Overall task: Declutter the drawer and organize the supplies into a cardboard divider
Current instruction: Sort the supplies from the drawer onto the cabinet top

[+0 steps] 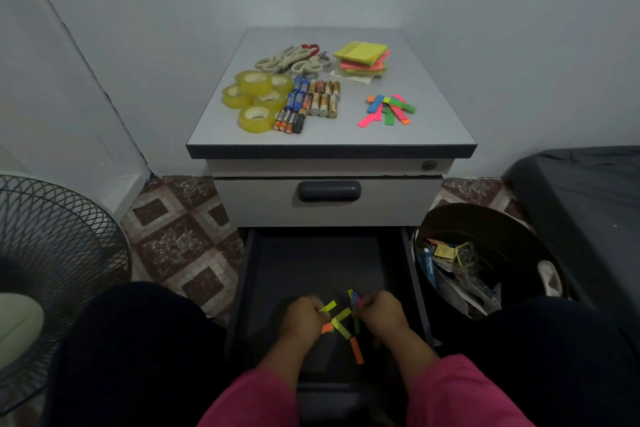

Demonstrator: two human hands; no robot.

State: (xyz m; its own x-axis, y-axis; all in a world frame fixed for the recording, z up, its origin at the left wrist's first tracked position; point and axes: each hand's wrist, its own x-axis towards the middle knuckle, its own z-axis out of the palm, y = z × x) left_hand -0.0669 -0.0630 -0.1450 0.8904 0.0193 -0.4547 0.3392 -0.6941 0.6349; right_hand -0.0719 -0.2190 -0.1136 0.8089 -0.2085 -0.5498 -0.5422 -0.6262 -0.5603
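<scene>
The drawer (273,270) stands pulled out, its dark floor bare apart from a scatter of flags (341,321) lying between the two hands. The left hand (303,315) is curled, pinching a yellow flag at its fingertips. The right hand (379,314) is likewise curled, gripping a small bunch of coloured flags that stick up from its fist. An orange flag (356,350) lies loose just nearer the body than both hands, touching neither.

Beyond the hands and above them, on the cabinet top (433,121), the removed supplies sit sorted by kind: tape rolls (258,99) and batteries (311,102) ahead of the left hand, scissors (294,57) further back, sticky notes (362,59) and a second heap of flags (389,109) ahead of the right. To the right of the right hand stands a bin (485,218) holding discarded packaging.

Judgement: the emptying step is nearly complete; the flags are the last items in the drawer. No cardboard divider is in view. The next move calls for gathering the loose pieces, the orange flag included, and lifting them up to the matching heap. The flags are thin and lie flat, so fingertip or nail work will be needed.
</scene>
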